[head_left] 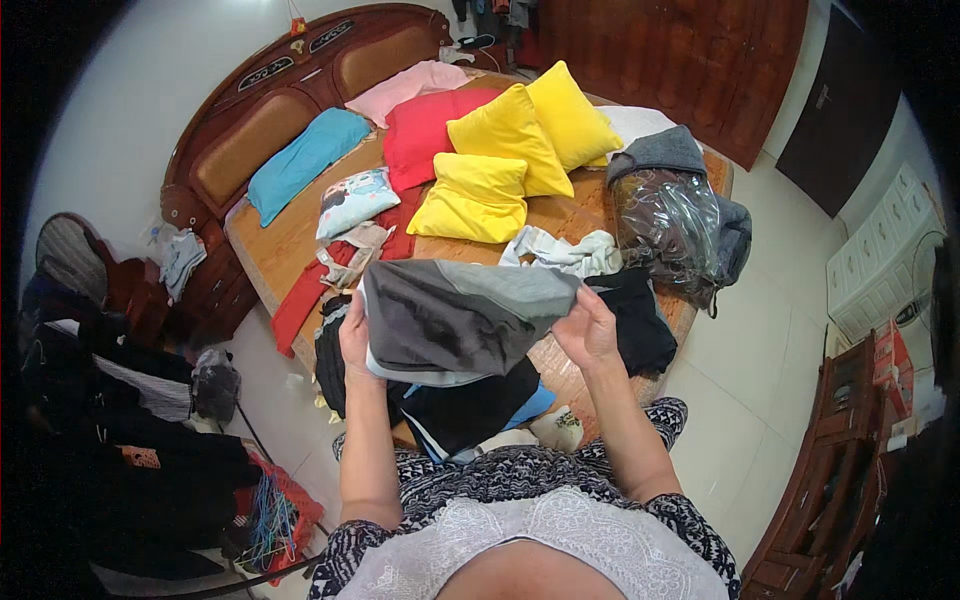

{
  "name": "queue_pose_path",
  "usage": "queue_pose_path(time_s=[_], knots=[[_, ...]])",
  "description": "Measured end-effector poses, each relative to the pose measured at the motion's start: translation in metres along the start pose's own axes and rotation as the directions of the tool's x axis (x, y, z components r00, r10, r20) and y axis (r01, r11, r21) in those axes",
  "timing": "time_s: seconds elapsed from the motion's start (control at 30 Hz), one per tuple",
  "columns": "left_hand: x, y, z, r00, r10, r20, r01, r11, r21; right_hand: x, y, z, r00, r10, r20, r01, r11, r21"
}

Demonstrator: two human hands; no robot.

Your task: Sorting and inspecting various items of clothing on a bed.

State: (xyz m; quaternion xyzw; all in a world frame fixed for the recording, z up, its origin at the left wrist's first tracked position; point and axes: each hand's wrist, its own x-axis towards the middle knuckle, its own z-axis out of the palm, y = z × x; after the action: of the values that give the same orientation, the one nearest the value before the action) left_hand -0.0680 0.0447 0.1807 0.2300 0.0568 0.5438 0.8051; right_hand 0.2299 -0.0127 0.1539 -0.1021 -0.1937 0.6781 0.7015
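Left hand: the left hand (pixel 353 335) grips the left edge of a folded grey fabric garment with a darker grey band and a white hem (pixel 455 315); its fingers are curled shut behind the cloth, only the thumb side showing
Right hand: the right hand (pixel 590 328) pinches the garment's right corner; the fingers (pixel 580 300) are closed on the cloth with the thumb on top
Garment: held up between both sets of fingers, above the near edge of the wooden bed (pixel 570 215); it sags slightly toward the left fingers
Under the fingers: a pile of black clothes (pixel 470 405) with a strip of blue fabric lies just below both hands; a black folded garment (pixel 635 320) sits just beside the right fingers
Beyond the fingers: a crumpled white cloth (pixel 565 252) lies just past the garment's top edge; three bright yellow square cushions (pixel 505 150) lie farther off, touching a red pillow (pixel 425 130); a long turquoise pillow (pixel 300 160) rests near the headboard
Right of the right fingers: a clear plastic bag stuffed with dark clothing (pixel 670 225), a grey folded cloth on top of it
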Motion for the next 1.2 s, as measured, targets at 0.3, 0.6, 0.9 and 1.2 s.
queue_pose_path(time_s=[0.3,0.6,0.9,1.2], knots=[[-0.002,-0.003,-0.018,0.995,0.101,0.008,-0.101,0.994,-0.035,0.006,-0.007,0.023,0.998,-0.030,0.049,0.025,0.995,0.099],[-0.006,-0.002,-0.030,0.993,0.115,0.013,-0.114,0.990,-0.088,0.013,-0.011,0.020,0.975,-0.015,0.220,-0.015,0.991,0.136],[0.024,-0.043,0.057,0.922,-0.177,-0.344,0.377,0.609,0.697,-0.017,0.057,0.009,0.772,0.635,-0.034,-0.210,0.204,-0.956],[0.007,-0.146,0.038,0.968,0.216,-0.125,-0.068,0.709,0.702,-0.038,0.097,-0.017,0.967,-0.201,0.153,0.192,0.187,-0.963]])
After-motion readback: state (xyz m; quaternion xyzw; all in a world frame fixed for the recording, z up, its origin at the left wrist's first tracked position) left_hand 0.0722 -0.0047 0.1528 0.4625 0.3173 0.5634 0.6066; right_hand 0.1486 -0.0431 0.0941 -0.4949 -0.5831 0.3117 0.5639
